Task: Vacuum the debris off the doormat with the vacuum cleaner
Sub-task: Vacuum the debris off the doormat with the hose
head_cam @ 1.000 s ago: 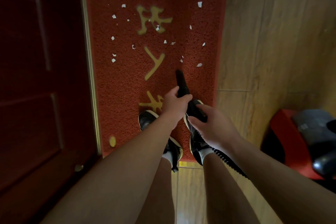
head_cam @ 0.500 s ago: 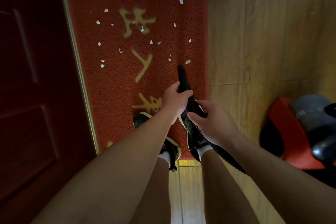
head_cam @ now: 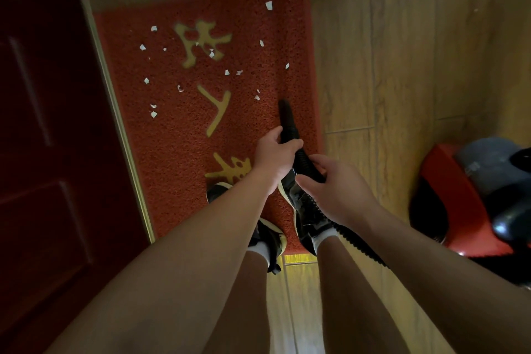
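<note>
A red doormat [head_cam: 172, 138] with yellow characters lies on the floor, strewn with several white paper scraps [head_cam: 153, 114]. My left hand [head_cam: 274, 156] grips the black vacuum nozzle [head_cam: 286, 119], whose tip points down at the mat's right side, close to a scrap [head_cam: 257, 97]. My right hand [head_cam: 336, 190] holds the black ribbed hose [head_cam: 306, 162] just behind the left hand. The hose runs back under my right forearm. The red vacuum cleaner body [head_cam: 459, 204] sits on the floor at the right.
A dark red door [head_cam: 51, 123] with a metal threshold strip [head_cam: 123, 129] borders the mat's left edge. My two feet in dark shoes [head_cam: 310, 215] stand on the mat's near end. Wood-look floor tiles [head_cam: 402, 66] spread to the right.
The nozzle tip has moved forward on the mat toward the scraps; the white scrap that lay just ahead of it is no longer visible. The camera view has shifted.
</note>
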`<state>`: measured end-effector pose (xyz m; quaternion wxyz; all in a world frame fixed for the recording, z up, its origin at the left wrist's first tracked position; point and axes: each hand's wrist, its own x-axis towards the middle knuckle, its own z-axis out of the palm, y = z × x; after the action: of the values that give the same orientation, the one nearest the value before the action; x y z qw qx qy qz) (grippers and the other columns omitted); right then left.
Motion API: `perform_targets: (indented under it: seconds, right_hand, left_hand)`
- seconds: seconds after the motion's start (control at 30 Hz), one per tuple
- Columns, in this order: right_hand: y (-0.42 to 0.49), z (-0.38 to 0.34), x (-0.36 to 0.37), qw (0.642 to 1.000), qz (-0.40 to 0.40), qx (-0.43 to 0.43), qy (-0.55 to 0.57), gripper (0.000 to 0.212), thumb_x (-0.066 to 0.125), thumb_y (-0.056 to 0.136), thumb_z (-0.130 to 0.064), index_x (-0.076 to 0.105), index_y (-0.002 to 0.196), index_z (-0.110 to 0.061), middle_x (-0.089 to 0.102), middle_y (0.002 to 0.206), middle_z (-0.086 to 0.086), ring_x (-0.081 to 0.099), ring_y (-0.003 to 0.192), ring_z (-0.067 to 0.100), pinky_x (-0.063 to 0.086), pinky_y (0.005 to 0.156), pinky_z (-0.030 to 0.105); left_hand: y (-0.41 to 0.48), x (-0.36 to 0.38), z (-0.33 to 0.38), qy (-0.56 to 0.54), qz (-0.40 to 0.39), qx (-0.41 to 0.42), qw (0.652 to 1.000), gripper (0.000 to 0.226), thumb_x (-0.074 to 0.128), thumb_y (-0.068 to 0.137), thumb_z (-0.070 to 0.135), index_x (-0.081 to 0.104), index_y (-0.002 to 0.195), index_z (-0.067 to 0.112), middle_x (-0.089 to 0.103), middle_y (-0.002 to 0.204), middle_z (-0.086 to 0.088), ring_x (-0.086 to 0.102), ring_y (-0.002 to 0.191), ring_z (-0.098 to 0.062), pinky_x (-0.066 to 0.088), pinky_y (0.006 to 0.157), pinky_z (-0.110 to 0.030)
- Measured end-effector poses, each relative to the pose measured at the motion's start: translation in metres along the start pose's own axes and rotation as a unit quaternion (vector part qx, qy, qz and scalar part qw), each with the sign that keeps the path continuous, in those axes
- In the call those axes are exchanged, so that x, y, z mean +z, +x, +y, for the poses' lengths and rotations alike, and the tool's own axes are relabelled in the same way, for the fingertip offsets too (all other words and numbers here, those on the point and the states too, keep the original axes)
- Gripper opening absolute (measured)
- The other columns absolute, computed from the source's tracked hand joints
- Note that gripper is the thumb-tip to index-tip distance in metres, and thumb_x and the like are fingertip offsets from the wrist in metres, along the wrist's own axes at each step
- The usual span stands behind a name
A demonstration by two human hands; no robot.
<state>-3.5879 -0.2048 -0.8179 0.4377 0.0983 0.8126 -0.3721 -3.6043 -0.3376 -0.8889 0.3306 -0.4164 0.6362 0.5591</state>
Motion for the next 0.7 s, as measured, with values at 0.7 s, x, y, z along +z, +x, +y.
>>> perform_targets:
  seconds: [0.7]
  right_hand:
    - [0.011,-0.026,0.025,0.999,-0.028,-0.024,-0.007,0.005,0.062,0.093,-0.039,0.065,0.095,-0.036,0.069,0.073,-0.003,0.066,0.064,0.019,0.055,0.061,0.048]
  left_hand:
    - [0.009,-0.044,-0.008,-0.017,0.03,-0.008,0.999,0.017,0.069,0.094,0.018,0.064,0.107,0.029,0.069,0.103,0.001,0.066,0.098,-0.022,0.055,0.083,-0.038]
